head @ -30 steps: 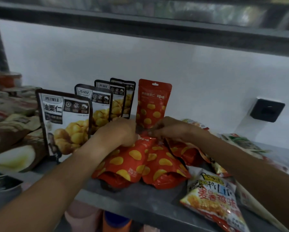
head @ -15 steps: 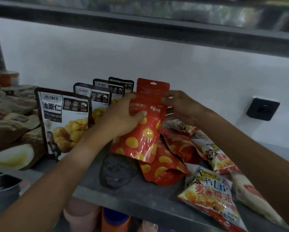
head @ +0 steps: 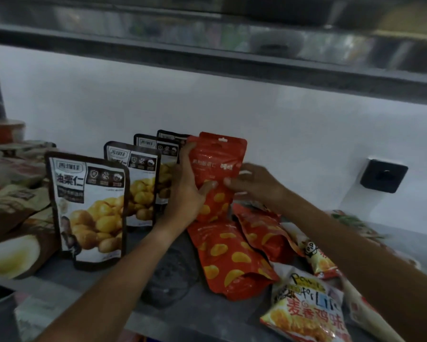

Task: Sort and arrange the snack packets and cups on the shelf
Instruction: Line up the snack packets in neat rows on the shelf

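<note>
From the head camera I see the glossy red foil snack pouch with yellow spots [head: 216, 174] held upright, long axis near vertical, its hang-hole end up and its bottom end down toward the grey metal shelf [head: 202, 314]. A white wall [head: 281, 124] backs the shelf, carrying a black square socket [head: 383, 176], with another metal shelf [head: 232, 50] overhead. My left hand [head: 185, 191] grips the pouch, fingers curled behind its left edge, thumb across the front. My right hand [head: 255, 181] pinches its right edge at mid-height. Left of my fingers stand four black-and-white chestnut pouches [head: 89, 208] in a row; below them lie more red spotted pouches [head: 229, 260].
</note>
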